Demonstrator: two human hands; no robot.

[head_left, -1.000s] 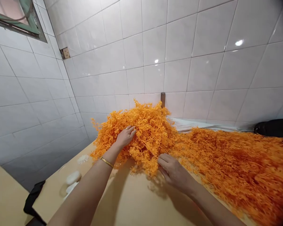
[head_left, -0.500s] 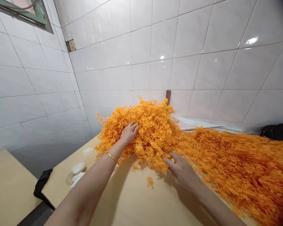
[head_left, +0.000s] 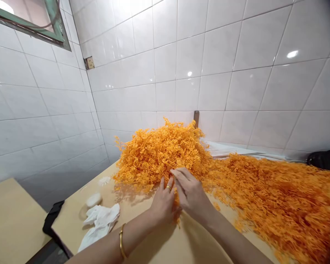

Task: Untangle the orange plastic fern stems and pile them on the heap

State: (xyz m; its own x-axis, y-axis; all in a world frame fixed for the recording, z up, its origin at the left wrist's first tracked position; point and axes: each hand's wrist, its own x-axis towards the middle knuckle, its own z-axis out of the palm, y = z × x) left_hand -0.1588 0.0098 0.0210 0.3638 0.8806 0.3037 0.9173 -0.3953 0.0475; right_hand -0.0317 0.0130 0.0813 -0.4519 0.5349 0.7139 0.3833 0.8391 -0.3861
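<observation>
A heap of orange plastic flower-like pieces (head_left: 159, 150), thin and branching, is piled on the table against the wall. My left hand (head_left: 163, 201), with a ring and a gold bracelet, is low in front of the heap. Its fingers curl around an orange plastic piece (head_left: 177, 211), whose end sticks out below. Right beside it, my right hand (head_left: 191, 190) has its fingers pinched together at the heap's front edge. Its fingertips are on the orange strands close to my left fingers; the exact grip is partly hidden.
A wide spread of darker orange pieces (head_left: 286, 198) covers the table's right side. White cloth (head_left: 101, 220), a round white object (head_left: 94, 200) and a small white piece (head_left: 103, 180) lie at left. A black item (head_left: 324, 159) sits at far right by the tiled wall (head_left: 176, 55).
My left hand has left the heap's upper part and come down toward me. My right hand has moved left, beside it. More of the white cloth shows.
</observation>
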